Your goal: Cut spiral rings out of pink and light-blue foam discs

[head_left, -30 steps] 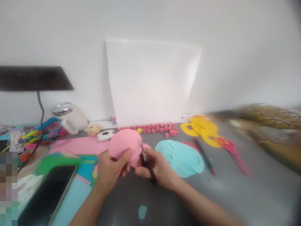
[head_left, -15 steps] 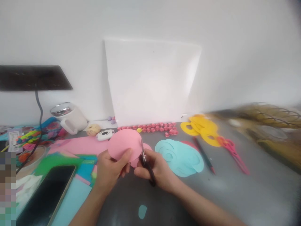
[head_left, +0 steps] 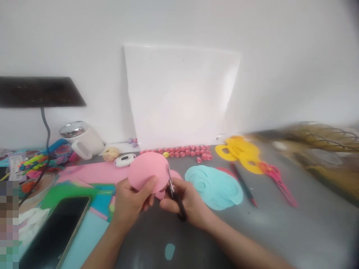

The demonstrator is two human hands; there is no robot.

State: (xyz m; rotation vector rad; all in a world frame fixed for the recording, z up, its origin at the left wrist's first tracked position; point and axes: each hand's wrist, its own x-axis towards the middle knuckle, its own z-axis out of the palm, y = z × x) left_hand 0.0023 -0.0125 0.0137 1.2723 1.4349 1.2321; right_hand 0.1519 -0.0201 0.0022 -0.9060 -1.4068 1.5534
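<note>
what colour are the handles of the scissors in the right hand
The scissor handles are black, seen in the head view.

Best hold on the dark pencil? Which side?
Probably mid-shaft on the pencil, pinched across its narrow width, from above and the right: it lies flat, turquoise paper crowds its left, and the pink scissors lie farther off.

The head camera looked forward and down, over the near hands (head_left: 129, 200) and counter (head_left: 213, 243), toward the far wall (head_left: 179, 22).
</note>
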